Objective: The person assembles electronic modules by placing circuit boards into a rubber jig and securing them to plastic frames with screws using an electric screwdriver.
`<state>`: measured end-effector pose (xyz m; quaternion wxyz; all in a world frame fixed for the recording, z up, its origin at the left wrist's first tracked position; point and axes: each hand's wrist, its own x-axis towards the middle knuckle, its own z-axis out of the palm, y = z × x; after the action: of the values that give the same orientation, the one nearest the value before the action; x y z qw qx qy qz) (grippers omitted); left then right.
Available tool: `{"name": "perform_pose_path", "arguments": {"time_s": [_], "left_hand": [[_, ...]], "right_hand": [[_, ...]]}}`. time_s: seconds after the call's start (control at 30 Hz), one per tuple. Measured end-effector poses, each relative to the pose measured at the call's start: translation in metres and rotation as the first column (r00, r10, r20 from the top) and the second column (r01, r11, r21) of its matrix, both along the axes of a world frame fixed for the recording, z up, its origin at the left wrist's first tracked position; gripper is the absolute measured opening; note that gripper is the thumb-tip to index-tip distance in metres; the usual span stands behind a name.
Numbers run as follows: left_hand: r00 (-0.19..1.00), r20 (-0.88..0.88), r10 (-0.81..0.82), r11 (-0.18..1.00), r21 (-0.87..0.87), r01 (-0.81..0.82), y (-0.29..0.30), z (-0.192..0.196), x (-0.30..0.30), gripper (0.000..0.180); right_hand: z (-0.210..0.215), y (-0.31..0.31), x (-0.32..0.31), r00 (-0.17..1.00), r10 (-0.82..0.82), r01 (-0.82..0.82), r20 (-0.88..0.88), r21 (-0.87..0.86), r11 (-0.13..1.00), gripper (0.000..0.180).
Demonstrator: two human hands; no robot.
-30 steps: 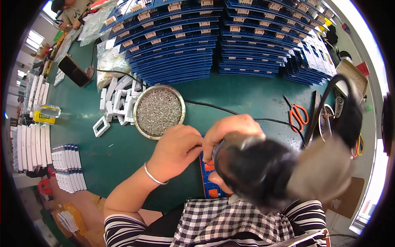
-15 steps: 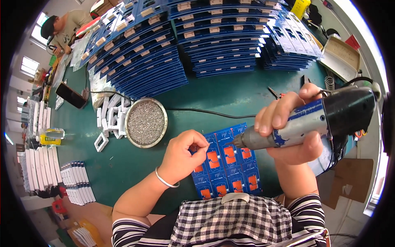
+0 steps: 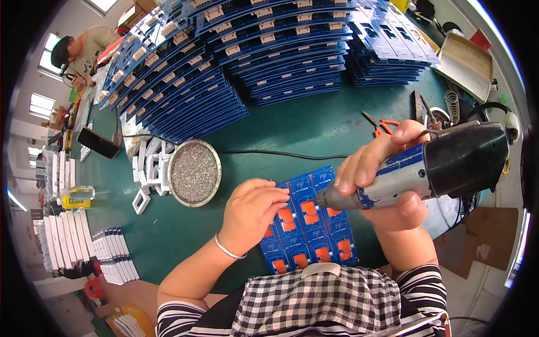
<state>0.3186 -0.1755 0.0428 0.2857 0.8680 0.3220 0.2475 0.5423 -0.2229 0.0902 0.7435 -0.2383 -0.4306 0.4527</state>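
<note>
My right hand [image 3: 382, 168] grips an electric screwdriver [image 3: 466, 163] with a silver, blue and black body. Its tapered nose points left and down over a blue circuit board panel [image 3: 300, 238] with orange rectangles. The panel lies on the table before me. At the panel's upper left edge is my left hand [image 3: 250, 210], its fingertips pressed together. Whatever they pinch is too small to make out. The screwdriver's tip is a short way right of these fingertips. To the left stands a round metal bowl [image 3: 218, 188] full of small silver screws [image 3: 193, 171].
Tall stacks of blue circuit boards [image 3: 281, 56] line the far side. White plastic frames [image 3: 149, 168] lie beside the bowl. A black cable [image 3: 281, 153] crosses the green table. Orange-handled pliers [image 3: 384, 124] and a coiled spring [image 3: 451, 105] sit at right. Another person [image 3: 90, 48] works far left.
My left fingers have gone from a curled pinch to a straighter one, at the panel's edge. The screwdriver has shifted slightly left. The whole view has moved a little.
</note>
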Motion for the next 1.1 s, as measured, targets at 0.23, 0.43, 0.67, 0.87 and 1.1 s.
{"name": "perform_pose_path", "arguments": {"time_s": [0.23,0.43,0.67,0.87,1.1], "left_hand": [[0.995,-0.083,0.05,0.999,0.007,-0.05,-0.003,-0.01,0.003,0.017],[0.994,-0.104,0.039,0.999,0.036,-0.035,0.0,-0.008,0.006,0.016],[0.976,-0.215,0.022,0.991,0.133,0.007,0.006,0.002,0.01,0.012],[0.989,-0.141,0.038,0.999,-0.019,-0.041,0.005,-0.002,0.011,0.013],[0.997,-0.082,-0.006,0.996,-0.091,-0.001,0.01,-0.011,0.006,0.011]], "right_hand": [[-0.002,0.003,-0.003,0.999,0.036,-0.035,0.031,-0.028,0.999,0.062],[-0.012,0.011,-0.006,0.996,0.082,-0.078,-0.039,0.097,0.992,0.069],[0.011,0.013,-0.002,0.897,0.191,-0.194,0.399,-0.032,0.98,0.064],[-0.016,0.032,-0.018,0.939,0.275,-0.313,0.209,0.181,0.932,0.068],[-0.017,0.034,-0.025,0.93,0.278,-0.318,0.241,0.147,0.937,0.069]]}}
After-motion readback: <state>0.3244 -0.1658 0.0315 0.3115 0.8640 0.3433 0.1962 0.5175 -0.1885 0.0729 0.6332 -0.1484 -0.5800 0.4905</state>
